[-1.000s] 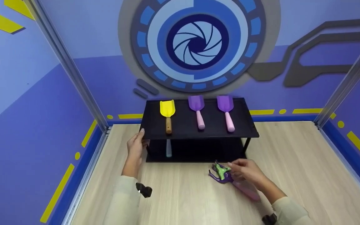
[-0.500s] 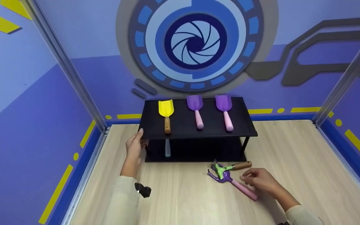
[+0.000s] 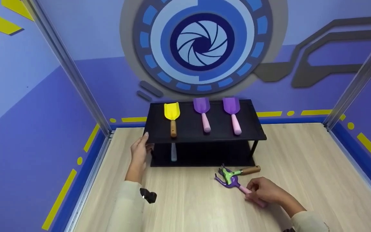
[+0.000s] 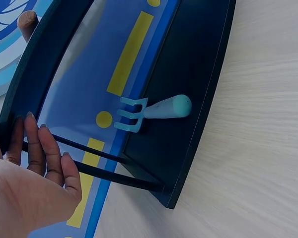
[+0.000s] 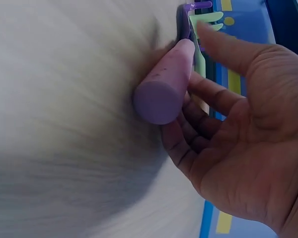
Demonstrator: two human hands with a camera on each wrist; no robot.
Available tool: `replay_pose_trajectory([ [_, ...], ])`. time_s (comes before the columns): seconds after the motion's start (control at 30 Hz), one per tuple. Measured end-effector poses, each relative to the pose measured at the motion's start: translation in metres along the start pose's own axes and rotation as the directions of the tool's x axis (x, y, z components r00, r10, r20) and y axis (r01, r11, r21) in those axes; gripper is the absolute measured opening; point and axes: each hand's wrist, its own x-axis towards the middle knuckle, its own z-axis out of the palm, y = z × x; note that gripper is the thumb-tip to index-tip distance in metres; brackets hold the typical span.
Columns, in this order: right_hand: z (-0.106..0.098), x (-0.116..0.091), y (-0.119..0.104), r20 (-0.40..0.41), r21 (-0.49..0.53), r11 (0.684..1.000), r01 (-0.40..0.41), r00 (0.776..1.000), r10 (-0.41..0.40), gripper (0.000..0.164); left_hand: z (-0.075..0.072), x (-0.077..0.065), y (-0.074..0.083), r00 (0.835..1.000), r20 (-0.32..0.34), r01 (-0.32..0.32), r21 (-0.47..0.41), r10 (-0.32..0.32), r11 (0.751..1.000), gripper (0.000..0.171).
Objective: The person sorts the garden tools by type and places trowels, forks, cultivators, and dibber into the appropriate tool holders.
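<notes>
My left hand [image 3: 138, 154] grips the near left corner of a black two-tier shelf [image 3: 185, 129], thumb on top and fingers under the edge. My right hand [image 3: 267, 190] is at the pink handle of a purple hand rake [image 3: 233, 183] lying on the table. In the right wrist view its fingers [image 5: 181, 141] curl round the handle, while the blurred thumb stands away from it. A green hand rake [image 3: 229, 176] with a brown handle overlaps the purple rake's head. On the lower shelf lies a light-blue hand rake [image 4: 161, 109], mostly hidden in the head view.
On the upper shelf a yellow scoop [image 3: 172, 111] with a brown handle lies left of two purple scoops, one mid-shelf [image 3: 201, 104] and one at right [image 3: 231, 105]. Patterned blue walls and metal posts [image 3: 72, 71] enclose the wooden table [image 3: 179, 199].
My right hand has left the green rake's brown handle, drawn back toward the near right, then come onto the purple rake's pink handle. The left hand stays at the shelf corner.
</notes>
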Motion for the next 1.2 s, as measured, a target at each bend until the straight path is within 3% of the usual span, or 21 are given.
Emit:
replay_pose_trajectory([
  [0.33,-0.005,0.001,-0.004,0.051,-0.056,0.998,-0.014,0.999,0.017,0.014,-0.001,0.006,-0.003,0.999,0.032,0.041,-0.012,-0.04,0.999,0.034],
  [0.53,-0.009,0.002,-0.003,0.019,-0.084,0.996,-0.028,0.999,0.03,0.012,0.001,0.004,-0.002,0.999,0.022,0.036,-0.012,-0.035,0.999,0.033],
  [0.67,-0.009,0.004,-0.003,0.021,-0.053,0.999,-0.009,1.0,0.01,0.015,0.001,0.003,-0.003,1.0,-0.005,0.026,-0.015,-0.026,1.0,0.034],
  [0.83,-0.006,0.006,-0.004,0.005,-0.04,0.999,0.001,1.0,0.0,0.014,-0.001,0.003,-0.003,1.0,0.008,0.028,-0.01,-0.028,1.0,0.035],
  [1.07,-0.001,0.009,-0.005,-0.071,-0.109,0.994,-0.007,0.997,0.0,0.012,-0.001,-0.007,0.009,0.999,0.04,0.032,-0.016,-0.031,0.999,0.032],
  [1.2,0.002,0.011,-0.005,-0.09,-0.141,0.99,-0.019,0.996,0.007,0.013,-0.001,-0.006,0.008,0.999,0.035,0.03,-0.021,-0.029,0.999,0.032],
])
